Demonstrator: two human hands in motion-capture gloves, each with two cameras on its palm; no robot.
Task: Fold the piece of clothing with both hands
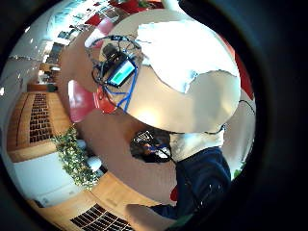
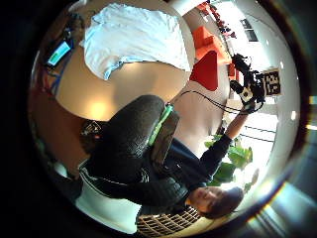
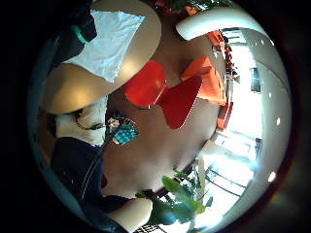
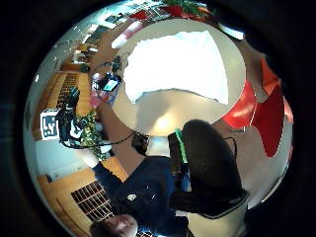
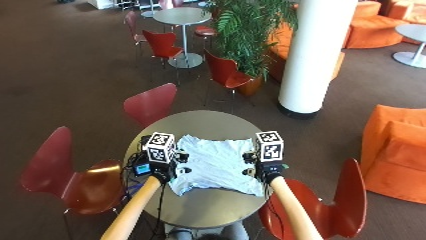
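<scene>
Both hands, left hand (image 5: pixel 162 169) and right hand (image 5: pixel 267 170), flank the flat shirt (image 5: pixel 214 164) on the bench (image 5: pixel 200 122), grip state unclear.

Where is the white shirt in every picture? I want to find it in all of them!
Outside view: the white shirt lies spread on the round table, between both hands.
Left little finger side view: shirt on the table's far part.
Left thumb side view: shirt on the table, beyond the black glove.
Right little finger side view: shirt on the table.
Right thumb side view: shirt on the table.
Shared landmark: the round table.
</scene>
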